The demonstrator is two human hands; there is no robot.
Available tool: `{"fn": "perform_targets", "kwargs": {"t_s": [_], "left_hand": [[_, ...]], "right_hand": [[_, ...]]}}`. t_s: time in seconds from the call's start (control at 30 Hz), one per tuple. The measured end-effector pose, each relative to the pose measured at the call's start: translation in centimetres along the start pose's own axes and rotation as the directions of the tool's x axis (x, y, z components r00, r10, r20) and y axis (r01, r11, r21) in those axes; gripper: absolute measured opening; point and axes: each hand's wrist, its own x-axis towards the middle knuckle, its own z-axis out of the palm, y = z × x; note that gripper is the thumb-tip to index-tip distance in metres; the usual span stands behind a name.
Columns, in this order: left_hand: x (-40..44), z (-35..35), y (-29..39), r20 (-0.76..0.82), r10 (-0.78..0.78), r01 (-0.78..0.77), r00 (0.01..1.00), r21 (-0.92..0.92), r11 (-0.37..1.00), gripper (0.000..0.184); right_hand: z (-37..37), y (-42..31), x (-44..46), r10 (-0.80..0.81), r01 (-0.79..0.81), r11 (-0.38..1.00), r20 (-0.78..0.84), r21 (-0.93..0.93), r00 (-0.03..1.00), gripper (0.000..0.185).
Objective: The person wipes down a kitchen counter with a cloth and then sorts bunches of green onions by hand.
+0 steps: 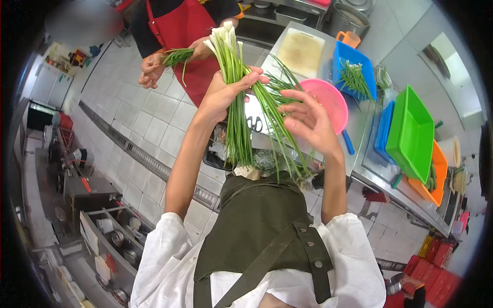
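Note:
My left hand (226, 92) is wrapped around a thick bunch of scallions (239, 123), their white ends (224, 35) pointing up and the green leaves hanging down. Some stalks splay out to the right, away from the main bundle. Beside these loose leaves is my right hand (310, 120), palm turned inward, fingers curved and apart with nothing gripped. Whether its fingertips touch a leaf I cannot tell. Behind the bunch, more green stalks (282, 82) lie next to a pink bowl (328, 102). Black-handled scissors (253, 123) show just behind the hanging leaves.
Across from me a person in a red apron (182, 31) holds a small green bundle (178, 57). On the metal table are a cutting board (300, 51), a blue tray (354, 55) with scallions, a blue-handled knife (348, 142), a green tray (411, 133) and an orange tray (436, 177).

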Motion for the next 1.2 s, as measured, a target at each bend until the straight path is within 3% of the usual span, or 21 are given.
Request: {"fn": "perform_targets", "kwargs": {"t_s": [0.1, 0.17, 0.27, 0.37, 0.43, 0.57, 0.63, 0.67, 0.77, 0.8, 0.9, 1.07, 1.13, 1.2], "left_hand": [[-1.2, -0.8, 0.7, 0.039, 0.012, -0.011, 0.999, -0.045, 0.999, 0.032], [-1.8, -1.3, 0.7, 0.01, -0.003, 0.003, 1.0, -0.034, 0.999, 0.033], [-2.5, -2.3, 0.5, 0.059, -0.028, 0.032, 0.998, -0.067, 0.997, 0.038], [-3.2, -2.3, 0.4, 0.025, -0.033, 0.034, 0.999, -0.069, 0.997, 0.038], [-3.3, -2.4, 0.1, 0.009, -0.038, 0.039, 0.999, -0.105, 0.994, 0.037], [-3.5, -2.2, -0.2, -0.034, -0.026, 0.022, 0.999, -0.131, 0.991, 0.033], [-3.6, -2.0, -0.4, -0.066, 0.0, -0.004, 0.998, -0.068, 0.998, 0.031], [-3.6, -1.9, -0.4, -0.099, 0.031, -0.031, 0.995, -0.005, 0.999, 0.029], [-3.9, -1.4, -0.1, -0.092, 0.047, -0.041, 0.995, 0.07, 0.997, 0.026], [-4.1, -1.1, 0.0, -0.095, 0.049, -0.039, 0.994, 0.102, 0.994, 0.027], [-4.3, -0.4, 0.0, -0.116, 0.022, -0.009, 0.993, 0.105, 0.994, 0.028], [-4.5, -0.9, -0.2, -0.114, 0.035, -0.019, 0.993, 0.141, 0.99, 0.028], [-4.8, -1.1, -0.2, -0.091, -0.003, 0.015, 0.996, 0.136, 0.991, 0.028], [-5.0, -1.6, -0.4, -0.073, -0.028, 0.034, 0.997, 0.086, 0.996, 0.027]], "right_hand": [[1.3, 0.6, 0.4, 0.023, -0.028, 0.991, 0.04, 0.13, 0.999, 0.045], [1.4, 1.2, 0.7, -0.023, 0.02, 0.992, 0.024, 0.126, 0.999, 0.041], [1.5, 1.5, 0.7, 0.042, -0.052, 0.983, 0.06, 0.176, 0.997, 0.037], [1.8, 2.1, 0.9, -0.002, -0.019, 0.969, 0.086, 0.245, 0.996, 0.023], [2.0, 2.7, 0.9, -0.06, 0.052, 0.993, 0.073, 0.107, 0.996, 0.011], [2.6, 2.9, 0.9, -0.093, 0.093, 0.996, -0.005, 0.013, 0.996, 0.01], [2.8, 2.5, 0.8, -0.391, 0.304, 0.871, -0.172, -0.385, 0.904, 0.012], [3.0, 2.0, 0.5, -0.43, 0.303, 0.855, -0.249, -0.422, 0.868, 0.009], [3.6, -0.2, -0.2, -0.38, 0.237, 0.804, -0.165, -0.545, 0.91, 0.008], [3.8, 0.2, 0.4, -0.463, 0.307, 0.748, -0.132, -0.588, 0.876, 0.009], [4.4, 1.6, 1.2, -0.488, 0.336, 0.702, -0.08, -0.628, 0.869, 0.011], [4.7, 2.4, 1.3, -0.385, 0.233, 0.802, -0.178, -0.55, 0.906, 0.01], [4.5, 3.3, 1.5, -0.013, -0.028, 0.962, -0.147, -0.271, 0.989, 0.012], [4.5, 3.8, 1.7, -0.013, -0.008, 0.979, -0.103, -0.204, 0.995, 0.013]]}}
